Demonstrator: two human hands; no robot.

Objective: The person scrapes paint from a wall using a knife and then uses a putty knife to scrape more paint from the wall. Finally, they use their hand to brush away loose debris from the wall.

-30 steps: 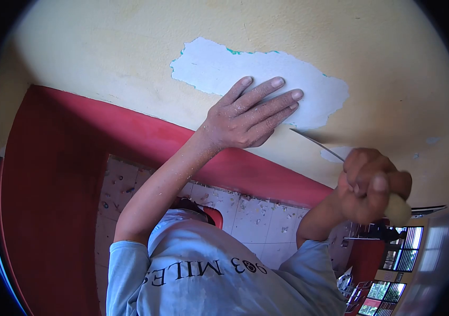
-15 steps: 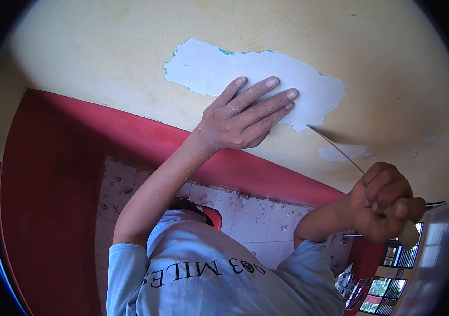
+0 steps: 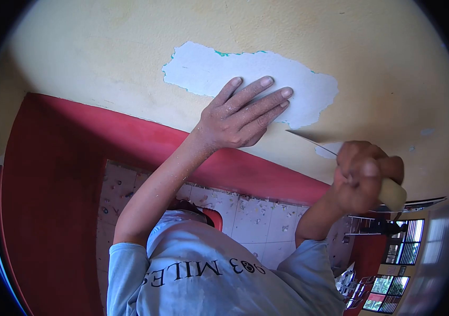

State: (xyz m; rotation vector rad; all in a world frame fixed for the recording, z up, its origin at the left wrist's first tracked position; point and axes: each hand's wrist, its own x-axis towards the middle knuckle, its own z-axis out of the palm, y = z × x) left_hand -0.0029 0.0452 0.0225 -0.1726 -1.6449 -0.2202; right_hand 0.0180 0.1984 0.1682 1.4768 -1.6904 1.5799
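Note:
Fingers extended and dusty, my left hand lies flat over the lower edge of a bare white patch on the cream-painted wall. Ragged paint with thin green traces borders this patch. My right hand, somewhat blurred, is closed round the pale handle of a scraper. The thin blade shows edge-on, and its tip is at the paint just below the patch, right of my left fingers. A smaller bare patch is partly hidden behind my right hand.
Below the cream paint runs a red wall band. Paint flakes litter the tiled floor, where part of a red chair shows. Windows and a person are at the far right.
My right hand has moved left and up, bringing the scraper's tip left along the paint below the patch. My left hand stays almost in place.

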